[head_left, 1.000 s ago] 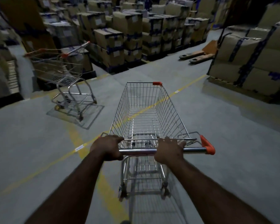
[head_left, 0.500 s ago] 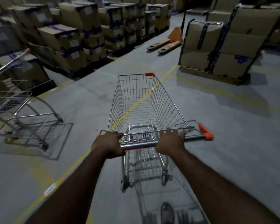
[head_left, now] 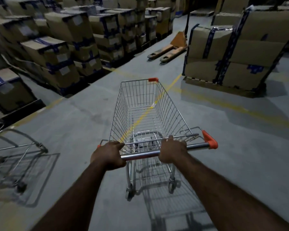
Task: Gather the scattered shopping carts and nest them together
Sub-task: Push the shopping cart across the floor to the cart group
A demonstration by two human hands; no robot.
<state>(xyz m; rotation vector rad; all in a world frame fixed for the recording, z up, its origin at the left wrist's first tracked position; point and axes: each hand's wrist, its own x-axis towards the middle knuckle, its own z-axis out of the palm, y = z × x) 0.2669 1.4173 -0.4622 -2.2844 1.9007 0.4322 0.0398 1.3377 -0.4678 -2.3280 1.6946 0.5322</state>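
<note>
Shopping cart (head_left: pixel 145 114): left hand (head_left: pixel 108 157), right hand (head_left: pixel 172 151) clamped on handlebar (head_left: pixel 140 154); second cart (head_left: pixel 18 155) lies left, nearest left hand.

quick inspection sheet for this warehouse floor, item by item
surface: grey concrete floor, yellow line running under the cart
job's things: held cart, basket empty; second cart at the left edge, partly out of frame, not nested
clutter: pallet jack parked ahead in the aisle
grips: left hand and right hand both hold the held cart's handle
cables: nothing seen
surroundings: dim warehouse; stacked boxes on the left, strapped boxes on the right
</note>
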